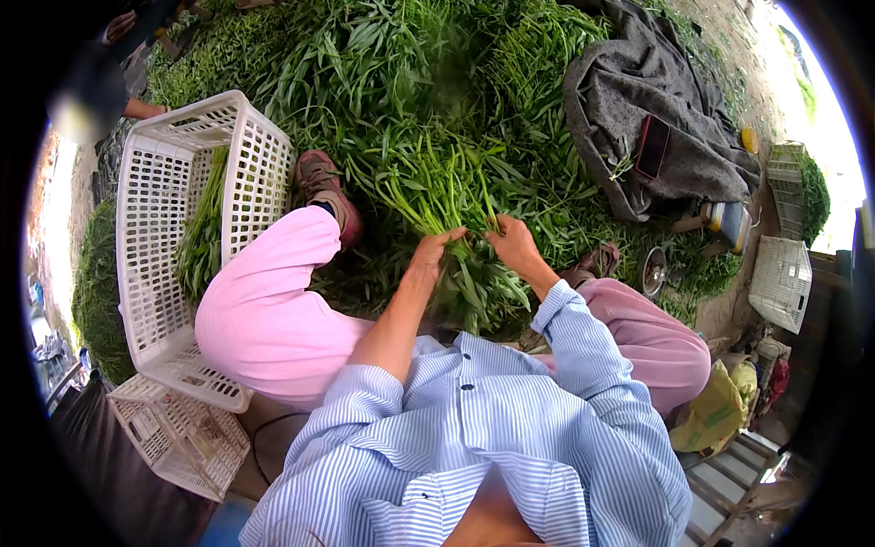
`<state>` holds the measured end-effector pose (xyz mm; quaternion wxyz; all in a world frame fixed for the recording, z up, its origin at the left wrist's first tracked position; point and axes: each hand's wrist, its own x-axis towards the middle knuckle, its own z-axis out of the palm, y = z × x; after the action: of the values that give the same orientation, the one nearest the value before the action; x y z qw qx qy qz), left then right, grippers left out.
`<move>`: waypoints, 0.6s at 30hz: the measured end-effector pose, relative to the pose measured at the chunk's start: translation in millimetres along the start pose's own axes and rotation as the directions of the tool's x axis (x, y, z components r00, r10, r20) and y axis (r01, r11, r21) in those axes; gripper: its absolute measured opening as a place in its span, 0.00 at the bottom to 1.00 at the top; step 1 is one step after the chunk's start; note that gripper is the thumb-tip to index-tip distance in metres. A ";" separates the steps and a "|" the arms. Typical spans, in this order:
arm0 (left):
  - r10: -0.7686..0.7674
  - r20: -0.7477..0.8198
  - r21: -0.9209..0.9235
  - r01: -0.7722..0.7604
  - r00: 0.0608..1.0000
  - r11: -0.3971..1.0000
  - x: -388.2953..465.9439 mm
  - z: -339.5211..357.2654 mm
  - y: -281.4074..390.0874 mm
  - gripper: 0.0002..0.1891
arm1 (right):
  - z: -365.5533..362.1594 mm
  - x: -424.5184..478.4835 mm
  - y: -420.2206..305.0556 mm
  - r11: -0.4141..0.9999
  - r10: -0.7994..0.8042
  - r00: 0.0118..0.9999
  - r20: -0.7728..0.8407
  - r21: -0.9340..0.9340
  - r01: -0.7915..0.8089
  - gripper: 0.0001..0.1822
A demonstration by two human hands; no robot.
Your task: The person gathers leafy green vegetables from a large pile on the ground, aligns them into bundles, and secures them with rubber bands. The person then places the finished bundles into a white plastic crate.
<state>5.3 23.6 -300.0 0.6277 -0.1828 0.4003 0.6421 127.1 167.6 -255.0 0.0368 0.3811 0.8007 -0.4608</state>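
Observation:
My left hand (431, 254) is closed around a bunch of leafy green stems (429, 205), likely water spinach. Its cut stem ends point away from me, and the leaves (482, 287) hang back toward my shirt. At the right side of the bunch, my right hand (515, 242) pinches a stem (487, 198) between thumb and fingers. Both hands are close together above a large heap of the same greens (369, 82) spread on the ground before me. Parts of the bunch inside the left hand are hidden.
A white plastic crate (158, 171) stands left, with greens (205, 225) inside. A grey cloth (636, 75) carrying a phone (653, 146) lies at the right. A metal bowl (654, 271) sits by my right foot. Another person's arm (143, 109) reaches the crate's far end. More crates (781, 282) stand right.

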 end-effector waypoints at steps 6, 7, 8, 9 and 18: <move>0.070 -0.043 0.280 -0.055 0.997 0.959 -4.8 9.8 -0.4 0.23 | 60.9 -28.9 7.4 0.975 -0.119 0.972 -0.203 0.162 0.153 0.16; 0.105 -0.066 0.348 -0.076 0.992 0.934 -6.1 13.4 -1.6 0.24 | 63.0 -29.0 10.5 0.983 -0.113 0.983 -0.146 0.131 0.132 0.18; 0.098 -0.068 0.340 -0.069 0.993 0.938 -6.8 15.7 -3.4 0.24 | 64.3 -29.8 14.1 0.989 -0.105 0.991 -0.089 0.099 0.113 0.20; 0.093 -0.072 0.337 -0.064 0.993 0.939 -7.5 14.7 -3.2 0.24 | 66.5 -29.8 12.2 0.992 -0.098 0.995 -0.034 0.071 0.100 0.21; 0.232 0.011 0.440 -0.213 0.973 0.872 -29.3 23.4 25.8 0.16 | 7.7 -38.1 -25.3 0.751 0.126 0.979 0.157 0.630 -0.198 0.27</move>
<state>-8.8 24.4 -256.7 0.5659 -0.0029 0.5660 0.5995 135.4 132.5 -225.9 -0.0142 0.4139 0.5551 -0.7213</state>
